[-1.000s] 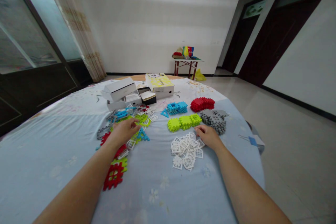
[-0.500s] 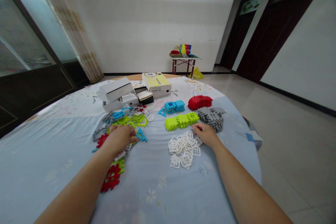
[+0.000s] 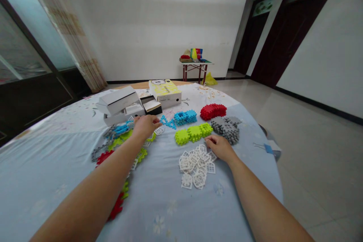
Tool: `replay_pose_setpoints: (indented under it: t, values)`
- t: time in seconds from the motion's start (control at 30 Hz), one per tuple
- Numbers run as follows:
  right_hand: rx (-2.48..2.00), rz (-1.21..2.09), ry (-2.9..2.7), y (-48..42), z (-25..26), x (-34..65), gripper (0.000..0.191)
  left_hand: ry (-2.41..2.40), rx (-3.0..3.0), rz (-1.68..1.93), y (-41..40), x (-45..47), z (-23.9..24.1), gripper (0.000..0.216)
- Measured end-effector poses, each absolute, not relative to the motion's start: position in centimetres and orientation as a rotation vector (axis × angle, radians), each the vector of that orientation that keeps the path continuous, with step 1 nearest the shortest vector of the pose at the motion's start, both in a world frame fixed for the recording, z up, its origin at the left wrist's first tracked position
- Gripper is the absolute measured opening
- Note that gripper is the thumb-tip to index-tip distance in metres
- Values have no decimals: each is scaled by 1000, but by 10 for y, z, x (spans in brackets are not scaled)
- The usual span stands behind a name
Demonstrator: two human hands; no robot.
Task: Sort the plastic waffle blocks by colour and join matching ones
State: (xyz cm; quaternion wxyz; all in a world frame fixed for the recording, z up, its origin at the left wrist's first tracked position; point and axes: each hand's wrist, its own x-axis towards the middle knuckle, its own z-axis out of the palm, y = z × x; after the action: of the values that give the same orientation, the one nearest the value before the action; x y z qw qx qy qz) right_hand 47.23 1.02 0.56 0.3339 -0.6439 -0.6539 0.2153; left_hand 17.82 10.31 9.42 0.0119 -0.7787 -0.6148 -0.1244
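Left hand (image 3: pixel 146 125): at 2 light-blue openwork plastic triangles (image 3: pixel 171 124), towards the round table's (image 3: pixel 255 181) far edge; pinching or only touching, cannot tell.
Right hand (image 3: pixel 220 147): fingers bent by 1 heap of white latticed plastic panels (image 3: pixel 195 164); grip unclear.
Toothed plastic stacks: 3 lime-green (image 3: pixel 194 133), 2 blue (image 3: pixel 185 117).
Box: 1 white-and-yellow cardboard box (image 3: pixel 166 90), far edge; lettering unreadable.

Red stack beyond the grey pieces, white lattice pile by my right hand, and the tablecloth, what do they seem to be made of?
Red stack: probably moulded plastic, fairly matte, judging by its even, repeated notches.
White lattice pile: likely thin, stiff plastic, since the cutouts look flat and regular.
Tablecloth: apparently soft fabric, dull, with gentle creases.
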Motion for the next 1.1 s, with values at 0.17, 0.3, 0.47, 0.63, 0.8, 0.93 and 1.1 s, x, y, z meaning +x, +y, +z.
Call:
replay_pose_setpoints:
  t: [0.17, 0.3, 0.47, 0.63, 0.8, 0.93, 1.1]
  values:
    - [-1667, 576, -1705, 9, 8, 472, 26, -1924, -2424, -234, 134, 199, 74, 28]
    - [-1683, 576, -1701, 10, 8, 472, 25, -1920, -2427, -188, 146, 208, 59, 28]
    - [-1683, 578, -1700, 11, 8, 471, 26, -1882, -2461, -189, 149, 207, 60, 38]
    - [-1671, 587, -1695, 10, 8, 471, 26, -1859, -2461, -195, 135, 187, 71, 40]
    - [-1670, 577, -1695, 10, 9, 471, 25, -1839, -2440, -15, 117, 170, 61, 42]
    - [-1669, 590, -1688, 10, 9, 471, 24, -1840, -2400, -3, 109, 167, 53, 43]
    - [-1652, 587, -1696, 10, 7, 471, 25, -1861, -2404, -218, 93, 165, 63, 44]
